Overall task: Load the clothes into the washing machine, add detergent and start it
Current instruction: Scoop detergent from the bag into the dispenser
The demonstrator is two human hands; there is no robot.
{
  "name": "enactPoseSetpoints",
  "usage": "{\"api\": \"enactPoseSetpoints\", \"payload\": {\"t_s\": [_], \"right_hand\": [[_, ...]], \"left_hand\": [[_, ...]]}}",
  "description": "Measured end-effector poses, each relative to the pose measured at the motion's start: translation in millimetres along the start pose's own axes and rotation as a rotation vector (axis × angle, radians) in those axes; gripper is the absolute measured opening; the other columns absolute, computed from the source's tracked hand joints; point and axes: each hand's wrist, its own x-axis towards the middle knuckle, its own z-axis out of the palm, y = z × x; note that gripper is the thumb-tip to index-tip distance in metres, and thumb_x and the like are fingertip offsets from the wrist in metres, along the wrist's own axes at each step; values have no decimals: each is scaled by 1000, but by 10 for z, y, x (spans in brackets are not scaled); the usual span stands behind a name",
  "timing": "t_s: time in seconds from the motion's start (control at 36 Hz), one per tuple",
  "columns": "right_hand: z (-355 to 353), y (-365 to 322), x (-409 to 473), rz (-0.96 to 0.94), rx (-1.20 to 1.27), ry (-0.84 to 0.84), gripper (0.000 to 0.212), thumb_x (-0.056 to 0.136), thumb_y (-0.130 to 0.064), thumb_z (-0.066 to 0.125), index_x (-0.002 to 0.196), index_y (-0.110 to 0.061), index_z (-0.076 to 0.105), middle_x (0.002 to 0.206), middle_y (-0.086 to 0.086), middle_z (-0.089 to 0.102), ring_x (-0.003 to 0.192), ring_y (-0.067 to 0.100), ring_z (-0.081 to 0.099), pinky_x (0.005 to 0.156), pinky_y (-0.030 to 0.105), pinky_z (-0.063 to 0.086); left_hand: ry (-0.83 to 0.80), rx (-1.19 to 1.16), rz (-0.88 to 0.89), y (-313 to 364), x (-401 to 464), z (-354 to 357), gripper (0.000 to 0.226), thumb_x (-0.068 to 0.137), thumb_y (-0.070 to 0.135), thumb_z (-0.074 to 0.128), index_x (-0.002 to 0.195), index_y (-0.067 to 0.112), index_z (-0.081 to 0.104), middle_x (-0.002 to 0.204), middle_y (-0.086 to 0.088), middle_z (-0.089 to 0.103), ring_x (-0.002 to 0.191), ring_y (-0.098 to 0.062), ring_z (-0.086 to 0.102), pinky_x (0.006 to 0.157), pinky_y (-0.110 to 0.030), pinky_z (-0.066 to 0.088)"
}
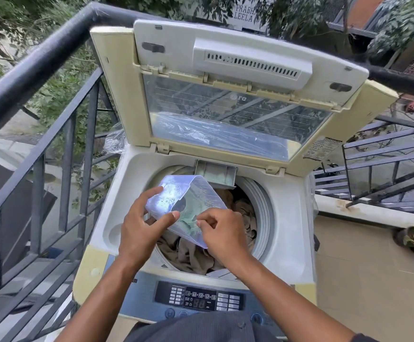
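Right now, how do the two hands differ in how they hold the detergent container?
The left hand grips the detergent container by its side, fingers spread and thumb on top. The right hand pinches its near edge with curled fingertips. The left sits farther up; the right sits nearer the lower corner. Both hold it over the drum.

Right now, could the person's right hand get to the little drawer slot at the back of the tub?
Probably yes. The lid stands open and nothing blocks the slot, but the right hand is busy pinching the clear tray, which the left hand also holds.
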Motion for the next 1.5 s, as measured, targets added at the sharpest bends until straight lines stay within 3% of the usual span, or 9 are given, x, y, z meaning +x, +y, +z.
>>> {"api": "enactPoseSetpoints", "payload": {"t_s": [0.08,0.14,0.19,0.28,0.53,0.67,0.97,1.25,1.5], "right_hand": [[-33,69,42,157,117,26,10,85,-14,79,81,-23,82,67,-11,74,65,1,69,64,18,55],[-52,125,65,269,228,40,13,86,-11,78,79,-22,80,68,-4,75,61,9,72,63,26,57],[-83,155,69,351,366,50,15,88,-6,77,80,-19,79,71,2,77,58,12,72,57,25,53],[-138,185,90,410,519,62,10,90,-4,75,86,-12,79,78,5,79,58,10,69,53,23,50],[-234,327,214,502,806,29,9,95,3,67,101,5,74,74,10,74,59,13,65,53,23,51],[-253,362,270,522,830,22,10,96,3,66,99,3,75,68,9,72,58,14,63,54,22,52],[-243,380,406,516,745,-10,8,96,0,69,95,1,77,70,13,71,58,16,64,54,23,54],[-280,373,585,505,737,-22,8,96,1,68,94,-1,76,73,13,72,61,16,64,55,26,55],[-376,261,807,489,850,198,7,93,1,72,100,3,74,77,10,72,60,14,66,56,22,58]], "left_hand": [[25,-12,-20,-28,13,14,68,62,60,76,126,41,65,134,24,64,128,-8,59,93,-24,47],[40,-18,-43,-65,30,17,68,62,62,77,126,41,65,133,24,65,127,-10,59,98,-32,50],[53,-20,-71,-109,52,16,68,62,63,77,125,42,65,132,21,66,124,-18,62,102,-42,52],[77,-24,-121,-175,93,18,65,63,67,76,123,47,64,129,18,67,118,-26,65,104,-52,52],[109,-100,-240,-331,147,87,61,64,73,76,120,51,64,129,23,64,120,-18,62,103,-59,52],[109,-101,-274,-378,155,103,66,61,76,77,120,52,63,131,25,63,125,-17,61,105,-58,51],[108,-132,-343,-455,172,103,82,50,89,75,122,50,64,136,12,64,130,-15,58,109,-55,49],[123,-103,-351,-506,168,85,66,61,80,76,119,52,63,134,14,63,128,-16,59,106,-55,51],[123,-115,-368,-530,189,89,66,61,78,77,120,52,63,136,13,62,129,-16,58,107,-54,51]]}}
